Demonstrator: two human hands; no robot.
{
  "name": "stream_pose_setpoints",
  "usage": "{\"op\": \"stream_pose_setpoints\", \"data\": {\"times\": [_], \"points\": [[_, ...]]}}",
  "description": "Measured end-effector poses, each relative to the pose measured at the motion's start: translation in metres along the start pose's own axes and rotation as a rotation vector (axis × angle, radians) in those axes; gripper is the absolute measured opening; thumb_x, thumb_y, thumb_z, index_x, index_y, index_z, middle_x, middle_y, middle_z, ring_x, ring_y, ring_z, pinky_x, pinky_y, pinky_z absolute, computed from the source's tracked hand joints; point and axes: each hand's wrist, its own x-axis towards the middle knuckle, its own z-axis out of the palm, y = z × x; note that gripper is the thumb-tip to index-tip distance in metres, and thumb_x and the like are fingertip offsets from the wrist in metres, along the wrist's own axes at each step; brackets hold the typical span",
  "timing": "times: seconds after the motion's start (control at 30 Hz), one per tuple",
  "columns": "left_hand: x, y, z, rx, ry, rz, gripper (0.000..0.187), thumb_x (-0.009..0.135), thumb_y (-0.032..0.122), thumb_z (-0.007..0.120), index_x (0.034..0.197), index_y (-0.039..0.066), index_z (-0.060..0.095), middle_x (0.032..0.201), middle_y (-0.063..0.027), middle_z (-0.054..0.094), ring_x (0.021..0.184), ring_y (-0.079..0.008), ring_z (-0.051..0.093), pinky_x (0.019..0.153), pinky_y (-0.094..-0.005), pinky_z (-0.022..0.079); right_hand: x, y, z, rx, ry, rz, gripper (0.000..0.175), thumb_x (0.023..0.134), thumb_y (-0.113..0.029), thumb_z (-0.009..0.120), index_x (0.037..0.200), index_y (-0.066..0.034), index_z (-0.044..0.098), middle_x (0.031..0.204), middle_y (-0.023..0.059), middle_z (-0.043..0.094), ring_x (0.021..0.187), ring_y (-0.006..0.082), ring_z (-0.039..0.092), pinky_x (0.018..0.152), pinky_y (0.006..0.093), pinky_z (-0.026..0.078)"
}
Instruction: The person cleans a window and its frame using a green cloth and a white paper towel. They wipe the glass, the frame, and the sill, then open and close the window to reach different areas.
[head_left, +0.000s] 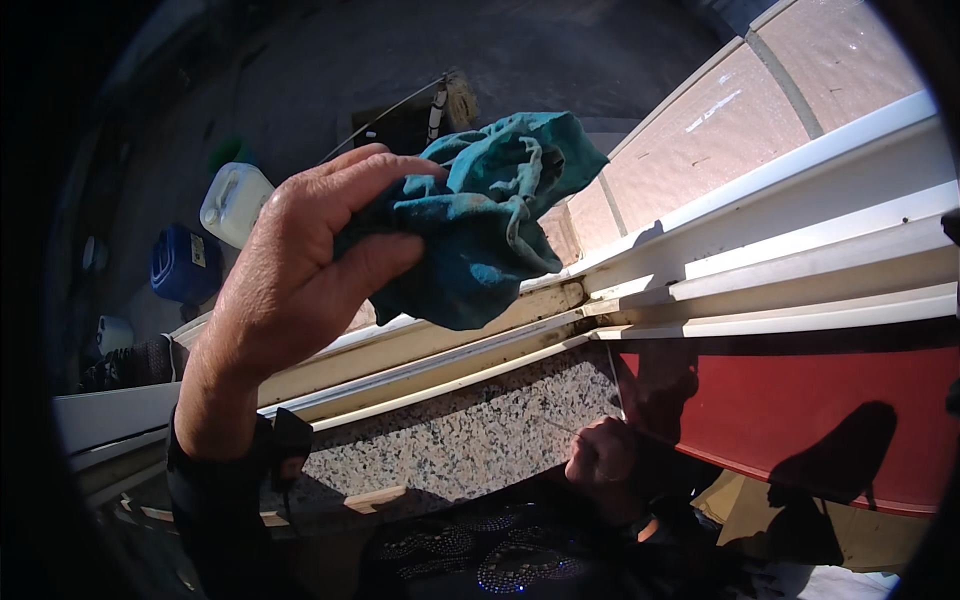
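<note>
Raised over the window frame, my left hand (296, 281) pinches a crumpled teal cloth (487, 217) between thumb and fingers. Folds of the cloth hang toward the frame's inner corner and cover part of it. Below runs the cream sliding-window track (420, 371), with dark grime at the corner (583, 300). Closer to my body, my right hand (602, 454) is a closed fist above the speckled granite sill (442, 427). A thin rod-like tool (556, 426) sticks out of that fist to the left; its handle is hidden in the fingers.
White frame rails (817, 247) rise on the right, above a red panel (780, 405). Outside, beyond pinkish tiles (675, 142), lie a white jerrycan (238, 199), a blue jerrycan (178, 262) and a broom head (461, 101). A wooden strip (375, 499) lies along the sill's near edge.
</note>
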Motion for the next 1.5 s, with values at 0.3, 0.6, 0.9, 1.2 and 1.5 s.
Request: {"op": "stream_pose_setpoints", "data": {"times": [0.3, 0.6, 0.9, 1.2, 1.5], "points": [[-0.018, 0.001, -0.02, 0.033, 0.153, -0.252, 0.032, 0.091, 0.009, 0.059, 0.122, -0.001, 0.059, 0.095, -0.0078, 0.062, 0.087, -0.0128, 0.063, 0.077, -0.0252, 0.054, 0.005, -0.001, -0.004, 0.064, -0.104, 0.085, 0.011, 0.076, 0.007, 0.059, 0.079, -0.0039, 0.058, 0.063, 0.009, 0.052, 0.055, 0.0273, 0.053, 0.054, 0.0363, 0.044], [-0.166, 0.049, -0.045, 0.615, 0.546, -0.383, 0.029, 0.089, 0.002, 0.057, 0.118, -0.001, 0.058, 0.093, -0.0128, 0.054, 0.085, -0.0237, 0.058, 0.076, -0.0326, 0.047, 0.002, 0.003, 0.006, 0.069, 0.038, -0.045, 0.006, 0.093, -0.006, 0.055, 0.096, -0.0052, 0.05, 0.066, 0.0075, 0.05, 0.054, 0.0246, 0.049, 0.051, 0.0359, 0.04], [-0.253, 0.003, -0.003, 1.37, 0.061, -0.846, 0.038, 0.078, 0.01, 0.069, 0.111, 0.003, 0.049, 0.095, -0.0156, 0.048, 0.079, -0.0321, 0.062, 0.06, -0.0391, 0.053, 0.008, -0.001, 0.003, 0.052, -0.017, -0.06, 0.007, 0.096, -0.011, 0.051, 0.1, -0.0057, 0.049, 0.063, 0.0073, 0.046, 0.051, 0.0253, 0.046, 0.051, 0.0373, 0.038], [-0.204, -0.001, 0.025, 0.796, 0.142, -0.649, 0.03, 0.081, 0.009, 0.067, 0.1, 0.001, 0.045, 0.097, -0.023, 0.051, 0.08, -0.0445, 0.06, 0.064, -0.0502, 0.05, 0.015, -0.001, 0.002, 0.082, 0.012, -0.099, 0.012, 0.091, -0.006, 0.057, 0.1, -0.0075, 0.049, 0.063, 0.0049, 0.047, 0.051, 0.0239, 0.047, 0.05, 0.0357, 0.036], [-0.04, 0.009, 0.155, 0.483, -0.282, -0.353, 0.037, 0.074, 0.003, 0.068, 0.105, 0.002, 0.047, 0.101, -0.0249, 0.053, 0.078, -0.0414, 0.066, 0.065, -0.0464, 0.056, -0.003, 0.01, 0.006, 0.163, 0.074, -0.008, 0.013, 0.081, 0.002, 0.058, 0.092, -0.0048, 0.058, 0.074, 0.0088, 0.058, 0.061, 0.0264, 0.056, 0.058, 0.039, 0.044]]}}
